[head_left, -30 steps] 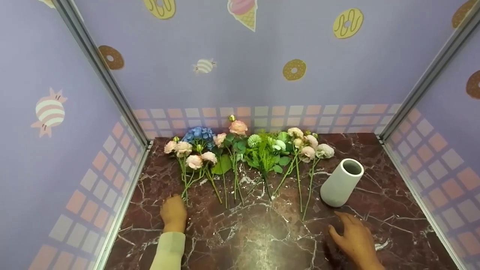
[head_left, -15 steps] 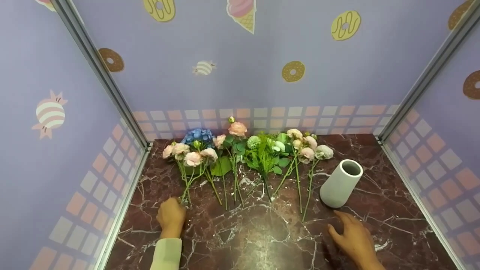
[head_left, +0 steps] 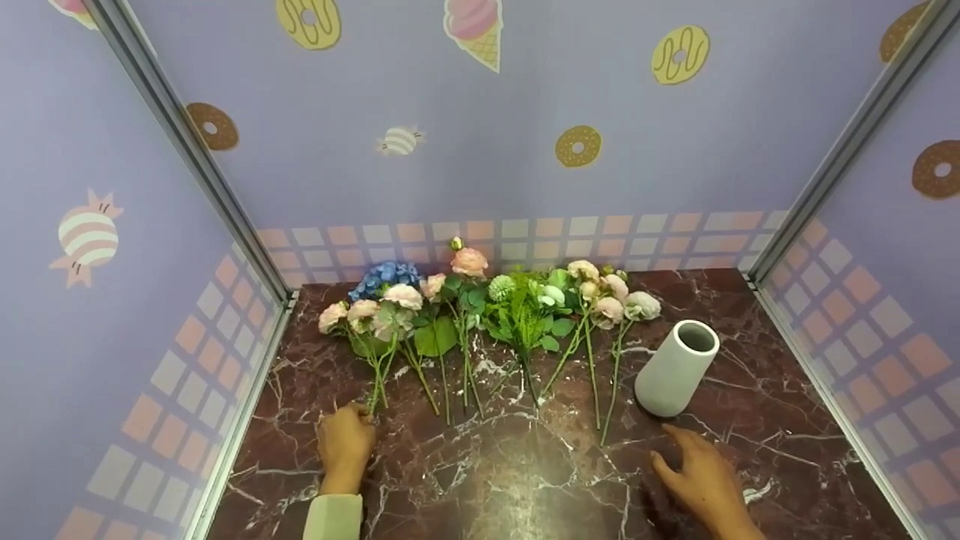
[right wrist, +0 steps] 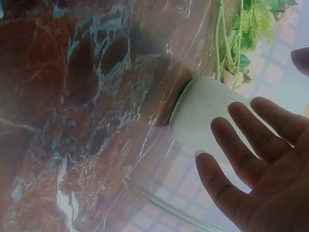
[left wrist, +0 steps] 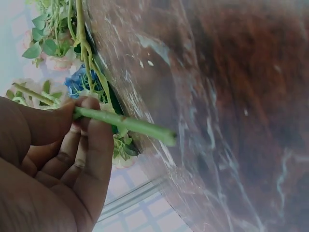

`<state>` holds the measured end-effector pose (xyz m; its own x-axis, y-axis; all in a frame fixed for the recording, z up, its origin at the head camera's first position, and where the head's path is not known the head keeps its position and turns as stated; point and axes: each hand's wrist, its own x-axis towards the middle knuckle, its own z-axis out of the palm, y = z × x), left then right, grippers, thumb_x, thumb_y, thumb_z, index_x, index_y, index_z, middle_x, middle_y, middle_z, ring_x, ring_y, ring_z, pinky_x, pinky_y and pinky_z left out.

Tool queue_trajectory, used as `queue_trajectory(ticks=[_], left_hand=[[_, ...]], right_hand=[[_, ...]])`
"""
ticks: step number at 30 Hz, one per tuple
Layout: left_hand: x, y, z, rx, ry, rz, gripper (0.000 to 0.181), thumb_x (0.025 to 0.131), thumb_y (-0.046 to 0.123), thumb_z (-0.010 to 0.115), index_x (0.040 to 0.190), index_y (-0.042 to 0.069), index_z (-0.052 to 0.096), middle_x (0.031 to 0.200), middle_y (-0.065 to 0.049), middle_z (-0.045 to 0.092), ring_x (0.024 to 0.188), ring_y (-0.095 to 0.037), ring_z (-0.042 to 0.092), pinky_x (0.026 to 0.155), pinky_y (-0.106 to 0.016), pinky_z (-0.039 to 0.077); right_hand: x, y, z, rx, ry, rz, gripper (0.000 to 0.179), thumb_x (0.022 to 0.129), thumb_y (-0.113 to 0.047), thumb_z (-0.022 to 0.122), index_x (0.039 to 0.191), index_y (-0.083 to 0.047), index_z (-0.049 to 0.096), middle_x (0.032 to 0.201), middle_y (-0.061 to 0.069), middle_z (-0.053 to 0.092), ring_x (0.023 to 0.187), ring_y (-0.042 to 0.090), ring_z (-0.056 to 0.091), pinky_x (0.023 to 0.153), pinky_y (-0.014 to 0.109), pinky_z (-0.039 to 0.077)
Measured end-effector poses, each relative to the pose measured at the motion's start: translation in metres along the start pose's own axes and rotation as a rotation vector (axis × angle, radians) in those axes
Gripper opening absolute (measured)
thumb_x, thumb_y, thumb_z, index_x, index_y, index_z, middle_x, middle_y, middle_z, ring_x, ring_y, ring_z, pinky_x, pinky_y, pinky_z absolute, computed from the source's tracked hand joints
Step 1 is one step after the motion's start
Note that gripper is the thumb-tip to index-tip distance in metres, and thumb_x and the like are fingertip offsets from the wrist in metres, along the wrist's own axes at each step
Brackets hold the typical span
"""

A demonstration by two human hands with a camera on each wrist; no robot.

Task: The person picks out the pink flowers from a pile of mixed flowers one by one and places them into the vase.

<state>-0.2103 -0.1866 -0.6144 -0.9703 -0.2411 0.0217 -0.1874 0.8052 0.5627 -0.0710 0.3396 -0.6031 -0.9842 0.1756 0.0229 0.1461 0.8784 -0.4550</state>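
My left hand (head_left: 345, 444) is at the left of the table, pinching the lower stem of a pale pink flower spray (head_left: 363, 313) between thumb and fingers. Close up in the left wrist view, the cut end of the green stem (left wrist: 140, 126) sticks out past the fingertips. The spray's blooms overlap the blue hydrangea (head_left: 385, 279) behind. Just in front of a white tapered vase (head_left: 676, 369), my right hand (head_left: 702, 478) holds nothing, its fingers spread and relaxed. The right wrist view has these fingers overlapping the vase's side. The vase stands upright with its round mouth showing.
Along the back of the dark red marbled table (head_left: 480, 480) lie several more stems: a peach rose (head_left: 469, 262), green foliage (head_left: 525, 319), pink blooms (head_left: 607, 311) and a white flower (head_left: 643, 306). Patterned panels (head_left: 495, 172) enclose the back and both sides.
My left hand has drawn slightly back towards me with the pink spray, whose blooms have lifted and shifted against the hydrangea. The right hand keeps its place by the vase. The head view has tilted slightly.
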Motion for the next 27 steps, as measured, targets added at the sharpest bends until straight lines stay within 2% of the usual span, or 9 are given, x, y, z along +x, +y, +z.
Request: queue_trajectory(ticks=[4, 9, 13, 20, 27], left_hand=[[-0.004, -0.005, 0.002, 0.007, -0.002, 0.034, 0.023, 0.098, 0.004, 0.073, 0.117, 0.0, 0.085, 0.114, -0.024, 0.086, 0.105, -0.051, 0.081, 0.093, -0.067, 0.065], [-0.007, -0.007, 0.002, -0.032, -0.025, 0.019, 0.023, 0.1, 0.004, 0.075, 0.12, -0.001, 0.085, 0.117, -0.024, 0.085, 0.109, -0.05, 0.081, 0.095, -0.065, 0.065], [-0.004, -0.001, 0.004, -0.084, -0.05, 0.007, 0.021, 0.1, 0.004, 0.078, 0.119, -0.002, 0.084, 0.114, -0.023, 0.086, 0.109, -0.046, 0.082, 0.095, -0.061, 0.067], [0.005, 0.02, 0.01, -0.101, -0.046, 0.06, 0.021, 0.102, 0.003, 0.076, 0.12, -0.004, 0.084, 0.116, -0.024, 0.086, 0.111, -0.045, 0.082, 0.099, -0.06, 0.066], [0.001, 0.02, 0.01, -0.107, -0.049, 0.038, 0.02, 0.104, 0.005, 0.075, 0.121, -0.002, 0.084, 0.115, -0.023, 0.086, 0.11, -0.044, 0.082, 0.099, -0.06, 0.066]], right_hand=[[0.0, -0.002, 0.002, 0.003, -0.051, 0.021, 0.057, 0.107, -0.033, 0.077, 0.151, 0.001, 0.067, 0.149, 0.031, 0.071, 0.134, 0.054, 0.07, 0.111, 0.072, 0.057], [-0.001, -0.002, 0.005, 0.002, -0.072, 0.028, 0.057, 0.107, -0.033, 0.077, 0.152, 0.0, 0.068, 0.149, 0.03, 0.071, 0.134, 0.053, 0.071, 0.111, 0.072, 0.057], [0.0, -0.001, 0.004, -0.006, -0.077, 0.025, 0.057, 0.107, -0.033, 0.076, 0.151, 0.001, 0.068, 0.147, 0.031, 0.072, 0.131, 0.054, 0.072, 0.109, 0.072, 0.058], [0.0, 0.004, -0.004, -0.025, -0.076, 0.033, 0.058, 0.107, -0.032, 0.076, 0.153, 0.002, 0.065, 0.151, 0.034, 0.068, 0.136, 0.058, 0.068, 0.113, 0.073, 0.055], [-0.002, 0.004, -0.002, -0.022, -0.082, 0.02, 0.057, 0.106, -0.032, 0.077, 0.152, 0.001, 0.066, 0.153, 0.034, 0.068, 0.138, 0.058, 0.067, 0.115, 0.073, 0.054]])
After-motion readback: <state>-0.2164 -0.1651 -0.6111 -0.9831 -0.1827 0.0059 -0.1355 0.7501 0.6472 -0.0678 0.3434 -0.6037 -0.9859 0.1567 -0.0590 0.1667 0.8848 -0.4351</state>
